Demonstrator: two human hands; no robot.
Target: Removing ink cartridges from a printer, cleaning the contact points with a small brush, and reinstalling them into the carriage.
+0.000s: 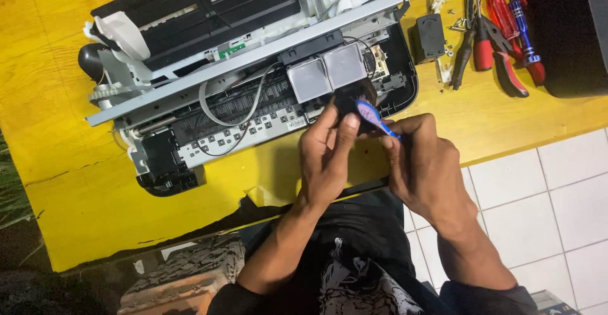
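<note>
Head view shows left hand point(326, 156) pinching a black part point(347, 104), right hand point(421, 163) seemingly gripping a blue-handled tool point(373, 118); a slip might gouge the opened printer point(253, 68).

I work at a low yellow wooden table point(57, 163), its paint worn and cracked along the near edge. White square floor tiles point(544, 207) with grey grout lie to my right. Rough bricks point(183, 277) sit below the table's front edge. Even, bright light falls from above.
</note>
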